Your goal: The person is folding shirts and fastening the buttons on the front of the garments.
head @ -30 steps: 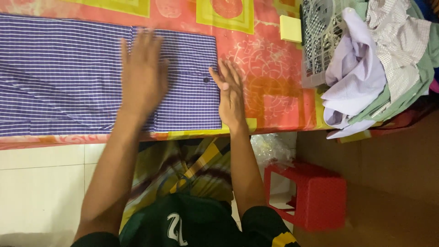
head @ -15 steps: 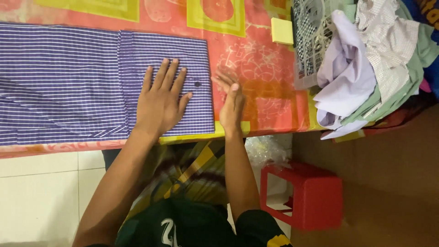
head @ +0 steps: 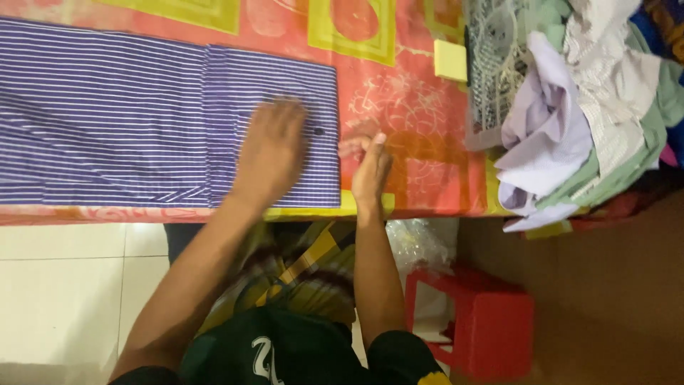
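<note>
- We count one blue striped shirt [head: 142, 114] lying flat.
- We see two hands: left hand [head: 271, 153], right hand [head: 370, 171].
- We count one yellow sponge [head: 450, 60], one laundry basket [head: 491, 64], one clothes pile [head: 591, 107].
- We see one red stool [head: 491, 331].

Single head view, looking steeply down from above, close over table [head: 420, 121] edge and floor [head: 64, 285].

From your right hand [head: 369, 171], bare tablecloth [head: 406, 121] lies open toward 12 and 1 o'clock. At 2 o'clock a yellow block [head: 450, 60] sits near the laundry basket [head: 491, 64], whose heaped clothes [head: 584, 121] block 3 o'clock.
</note>
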